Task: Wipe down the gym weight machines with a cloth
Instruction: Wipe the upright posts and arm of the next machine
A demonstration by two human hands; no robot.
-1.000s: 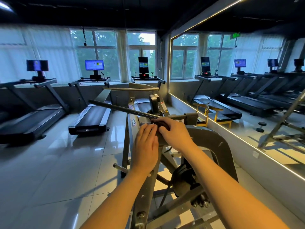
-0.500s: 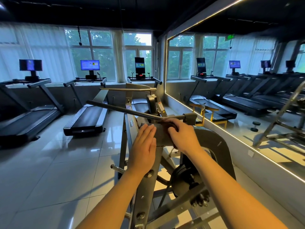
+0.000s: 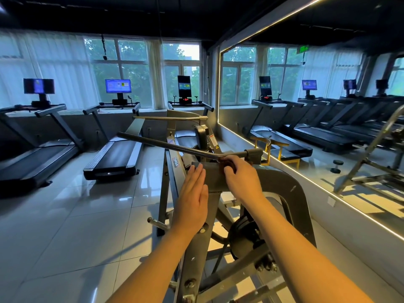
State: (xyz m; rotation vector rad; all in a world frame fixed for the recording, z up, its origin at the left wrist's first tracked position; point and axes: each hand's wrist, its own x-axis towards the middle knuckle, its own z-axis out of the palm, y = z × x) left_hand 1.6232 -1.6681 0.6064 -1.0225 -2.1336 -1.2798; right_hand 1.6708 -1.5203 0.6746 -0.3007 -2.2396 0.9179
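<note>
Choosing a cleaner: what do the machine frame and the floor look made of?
The machine frame looks like steel with matte grey paint or powder coat: bolted joints, small chips. The floor seems glazed tile, glossy: grout lines, window reflections.

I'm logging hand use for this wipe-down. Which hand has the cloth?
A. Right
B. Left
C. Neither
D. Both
A: the right hand curls over the dark cloth at the top of the machine's grey plate; the left hand lies flat on the machine, fingers straight.
</note>
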